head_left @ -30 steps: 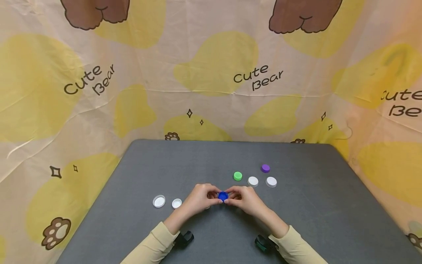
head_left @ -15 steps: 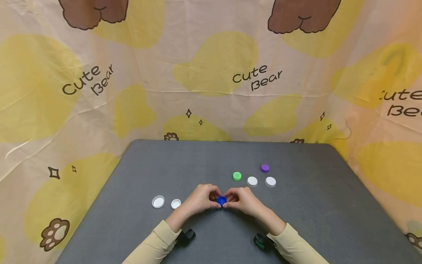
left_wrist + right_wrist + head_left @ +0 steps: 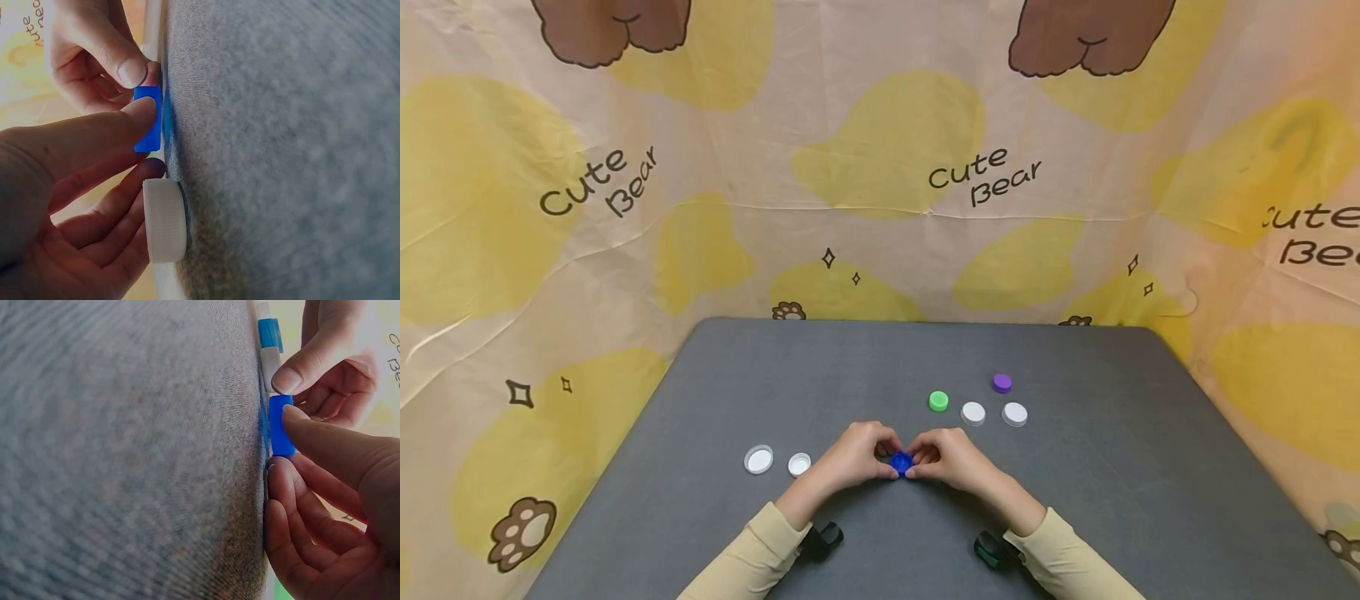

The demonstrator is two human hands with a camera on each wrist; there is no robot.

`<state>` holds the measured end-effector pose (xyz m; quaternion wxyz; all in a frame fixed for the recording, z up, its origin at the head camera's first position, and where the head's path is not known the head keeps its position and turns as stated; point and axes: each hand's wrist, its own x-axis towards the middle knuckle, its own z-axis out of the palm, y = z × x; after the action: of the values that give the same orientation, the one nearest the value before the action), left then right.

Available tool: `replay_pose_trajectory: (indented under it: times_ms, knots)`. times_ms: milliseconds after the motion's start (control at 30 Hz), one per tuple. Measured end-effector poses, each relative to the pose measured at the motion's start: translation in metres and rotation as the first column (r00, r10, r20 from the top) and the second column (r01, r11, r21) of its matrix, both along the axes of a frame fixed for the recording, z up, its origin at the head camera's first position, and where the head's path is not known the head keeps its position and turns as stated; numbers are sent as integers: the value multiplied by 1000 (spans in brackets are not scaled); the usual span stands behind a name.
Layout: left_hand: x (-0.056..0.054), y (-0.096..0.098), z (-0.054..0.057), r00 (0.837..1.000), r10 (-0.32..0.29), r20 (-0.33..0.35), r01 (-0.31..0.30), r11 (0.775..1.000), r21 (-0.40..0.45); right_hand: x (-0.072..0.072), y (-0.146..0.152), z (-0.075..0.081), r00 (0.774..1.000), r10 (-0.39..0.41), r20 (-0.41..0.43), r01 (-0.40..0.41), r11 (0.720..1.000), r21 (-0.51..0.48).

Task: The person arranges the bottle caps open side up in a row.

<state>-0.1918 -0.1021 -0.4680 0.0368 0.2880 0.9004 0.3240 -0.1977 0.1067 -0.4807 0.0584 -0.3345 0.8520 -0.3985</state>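
A blue bottle cap (image 3: 902,464) lies between the two hands, its hollow side facing up. The left hand (image 3: 867,454) pinches it from one side, with the thumb (image 3: 140,112) against its wall. From the other side the right hand (image 3: 951,457) pinches it the same way, its thumb (image 3: 297,419) on the wall. In both wrist views the cap is at or just above the grey tabletop; a small gap is hard to judge. Close by the left hand's lower fingers stands a white cap (image 3: 165,220).
Hollow side up, two white caps (image 3: 758,460) (image 3: 800,465) lie on the left. Beyond the right hand are a green cap (image 3: 938,402), a purple cap (image 3: 1002,383) and two white caps (image 3: 973,413) (image 3: 1015,414). The right wrist view shows a light-blue cap (image 3: 270,333) past the left hand.
Both hands have brought the blue cap a little toward the person and slightly left, keeping hold of it. The other caps in view stay put.
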Motion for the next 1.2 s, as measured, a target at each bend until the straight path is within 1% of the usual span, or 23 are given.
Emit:
replay_pose_trajectory:
  times_ms: [333,633,700,800,933,1067,1200]
  knots:
    - [2,-2,3,1000,-19,2,19,1000,-15,0,0,-1,1000,17,3,-17,1000,6]
    - [1,-3,1,999,-31,14,31,999,-8,0,1,0,999,25,21,-26,1000,1]
    - [0,-4,1,999,-43,29,43,999,-4,0,2,0,1000,24,17,-24,1000,8]
    - [-5,-5,3,995,-58,82,57,998,17,-2,4,3,1000,20,15,-20,1000,11]
    - [-14,-5,10,987,-41,154,32,998,61,-5,9,10,1000,13,20,-13,1000,8]
    - [-26,-2,14,989,-19,148,6,996,94,-13,15,15,1000,0,6,0,1000,13]
    - [-37,3,15,991,11,136,-27,993,117,-22,23,20,999,-38,-20,39,999,13]
